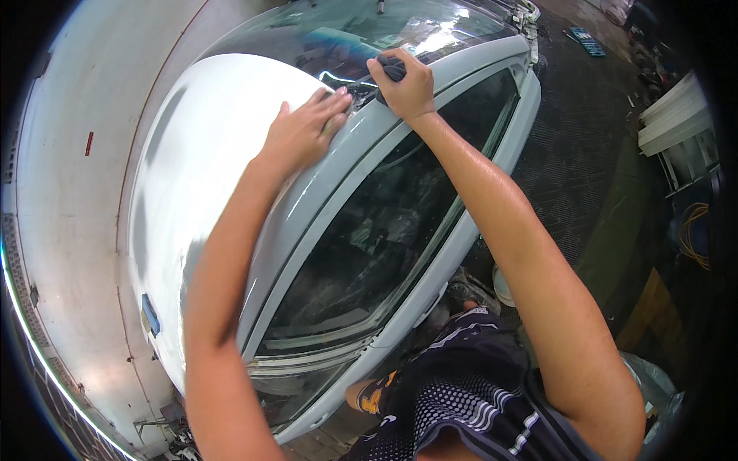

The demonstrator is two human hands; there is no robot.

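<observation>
My left hand (301, 132) lies on the front corner of the car's white roof (211, 131), fingers stretched forward and close together. Its fingertips reach the edge where the roof meets the windshield (369, 34). Just ahead of them, my right hand (409, 83) is wrapped around a black-handled tool (393, 69) above the windshield pillar. A thin dark part runs from the tool towards my left fingertips; its exact kind and tip cannot be made out. The grey-white roof rail (330, 173) passes beneath both hands.
The dark side window (361, 238) and door are between the roof and my body. A wall (84, 177) rises on the left. A blue block (150, 313) rests near the roof's rear left. Far right are a teal tool tray (587, 41), white panels (676, 115) and an orange cable (694, 234).
</observation>
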